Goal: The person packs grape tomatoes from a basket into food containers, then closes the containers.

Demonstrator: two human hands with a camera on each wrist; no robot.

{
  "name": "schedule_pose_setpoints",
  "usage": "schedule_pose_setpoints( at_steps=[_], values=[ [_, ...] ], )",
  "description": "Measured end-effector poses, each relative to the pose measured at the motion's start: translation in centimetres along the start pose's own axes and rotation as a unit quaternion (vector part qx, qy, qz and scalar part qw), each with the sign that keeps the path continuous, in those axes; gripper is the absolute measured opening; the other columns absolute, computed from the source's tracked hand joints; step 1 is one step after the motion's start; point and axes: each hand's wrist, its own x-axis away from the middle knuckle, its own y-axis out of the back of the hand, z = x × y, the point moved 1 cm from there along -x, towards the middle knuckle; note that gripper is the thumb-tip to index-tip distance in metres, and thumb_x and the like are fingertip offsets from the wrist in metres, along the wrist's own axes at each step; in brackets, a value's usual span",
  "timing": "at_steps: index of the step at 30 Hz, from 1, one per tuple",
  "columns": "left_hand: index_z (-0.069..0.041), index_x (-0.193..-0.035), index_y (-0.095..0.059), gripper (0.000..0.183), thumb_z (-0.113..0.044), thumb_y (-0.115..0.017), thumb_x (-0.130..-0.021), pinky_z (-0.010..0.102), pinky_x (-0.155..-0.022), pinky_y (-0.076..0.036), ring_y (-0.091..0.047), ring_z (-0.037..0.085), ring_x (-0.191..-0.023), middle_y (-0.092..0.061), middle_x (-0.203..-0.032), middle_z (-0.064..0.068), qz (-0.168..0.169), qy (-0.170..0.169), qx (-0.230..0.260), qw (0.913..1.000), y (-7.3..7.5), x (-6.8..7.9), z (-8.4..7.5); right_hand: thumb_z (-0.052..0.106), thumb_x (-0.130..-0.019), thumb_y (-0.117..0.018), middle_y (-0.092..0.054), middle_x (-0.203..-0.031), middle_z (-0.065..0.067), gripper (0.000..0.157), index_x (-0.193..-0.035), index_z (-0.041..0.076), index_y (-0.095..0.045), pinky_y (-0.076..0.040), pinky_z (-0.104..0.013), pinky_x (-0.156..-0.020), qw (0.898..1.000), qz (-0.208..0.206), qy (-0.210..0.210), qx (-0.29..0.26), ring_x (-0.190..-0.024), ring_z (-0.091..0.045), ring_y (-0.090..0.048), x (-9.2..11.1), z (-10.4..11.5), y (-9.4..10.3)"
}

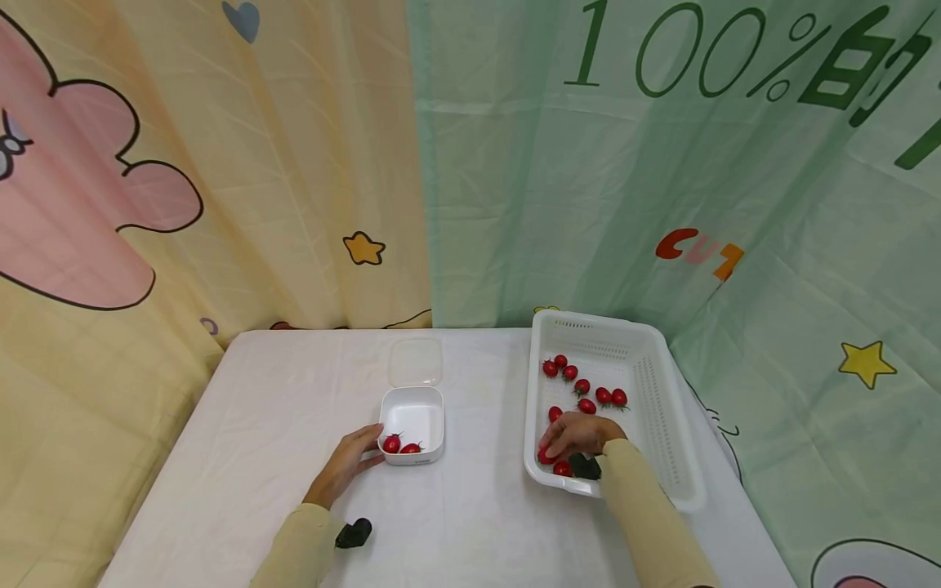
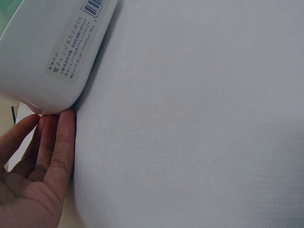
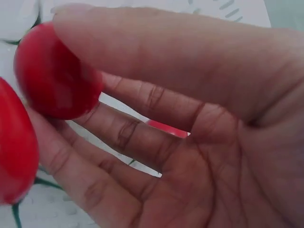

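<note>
My left hand [image 1: 349, 461] touches the left side of a small white square container [image 1: 434, 449] with nearly straight fingertips. The left wrist view shows those fingertips [image 2: 66, 116] at the container's [image 2: 28, 52] lower corner, below a printed label [image 2: 71, 42]. Two cherry tomatoes [image 1: 392, 443] lie inside it. My right hand [image 1: 581, 433] reaches into the near left part of a white plastic basket [image 1: 665, 392]. Its thumb and fingers pinch a cherry tomato [image 3: 57, 76]; another cherry tomato [image 3: 14, 142] lies close beside the fingers.
Several more cherry tomatoes [image 1: 603, 396] with green stems are spread over the basket's left and middle. A translucent lid [image 1: 415, 362] lies behind the small container. Both stand on a white-covered table [image 1: 485, 531], with printed curtains [image 1: 500, 163] hanging behind it.
</note>
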Motion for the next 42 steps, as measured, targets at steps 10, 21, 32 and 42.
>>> schedule_pose_setpoints(
  at_steps=[10,21,32,42],
  values=[
    [0.006,-0.143,-0.038,0.066,-0.042,-0.05,-0.099,0.042,-0.098,-0.049,-0.048,0.037,-0.121,-0.043,-0.14,0.026,-0.001,0.004,0.001,1.0,-0.1,-0.13,-0.03,0.003,-0.084,-0.072,-0.071,-0.091,-0.011,0.017,-0.1,-0.003,-0.07,-0.059,-0.035,-0.079,1.0,-0.021,0.003,-0.017,-0.079,-0.021,-0.069,-0.04,0.16,-0.01],
    [0.006,-0.144,-0.036,0.064,-0.039,-0.049,-0.1,0.043,-0.099,-0.048,-0.048,0.037,-0.12,-0.044,-0.139,0.026,0.008,0.007,0.006,0.9999,0.05,-0.05,-0.05,0.006,-0.083,-0.074,-0.071,-0.091,-0.012,0.019,-0.099,-0.002,-0.069,-0.059,-0.036,-0.077,0.998,-0.039,0.002,-0.05,-0.08,-0.022,-0.069,0.29,0.31,0.02],
    [0.005,-0.144,-0.036,0.065,-0.041,-0.049,-0.099,0.044,-0.1,-0.047,-0.047,0.038,-0.122,-0.042,-0.141,0.026,0.008,0.006,0.005,0.9999,-0.02,-0.32,0.08,0.005,-0.083,-0.073,-0.07,-0.086,-0.01,0.014,-0.094,-0.001,-0.067,-0.058,-0.039,-0.08,0.996,-0.045,0.031,-0.065,-0.079,-0.025,-0.07,0.35,0.52,0.0],
    [0.007,-0.144,-0.034,0.066,-0.04,-0.049,-0.1,0.045,-0.1,-0.047,-0.045,0.039,-0.123,-0.041,-0.141,0.027,0.01,0.005,0.002,0.9999,0.05,-0.19,0.12,0.011,-0.083,-0.075,-0.07,-0.088,-0.009,0.022,-0.099,0.0,-0.064,-0.057,-0.038,-0.083,0.992,-0.077,0.072,-0.071,-0.082,-0.024,-0.069,0.33,0.5,0.26]
  ],
)
